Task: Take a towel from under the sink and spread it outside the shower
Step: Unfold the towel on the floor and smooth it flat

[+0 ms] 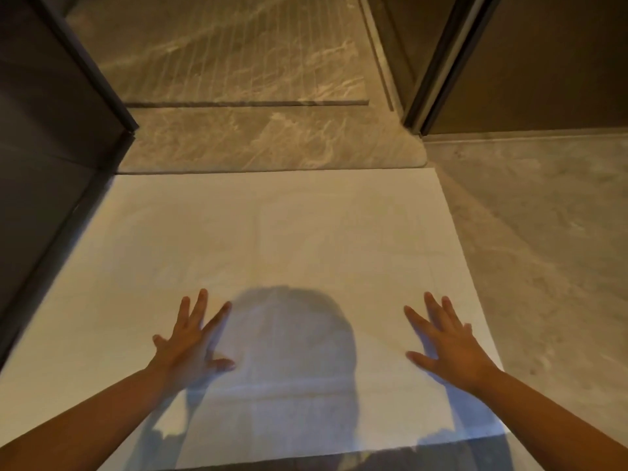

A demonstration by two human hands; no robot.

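Observation:
A white towel [272,239] lies spread flat on the floor, its far edge along the raised marble sill of the shower [258,144]. My left hand [192,348] rests palm down on the towel's near left part, fingers apart. My right hand [445,345] lies palm down near the towel's right edge, fingers apart too. Neither hand holds anything. The shadow of my head falls on the towel between the hands.
A dark panel [51,147] stands along the towel's left side. Dark door frames [438,73] rise at the back right. Grey marble floor [543,249] runs to the right of the towel. The shower floor [221,49] lies beyond the sill.

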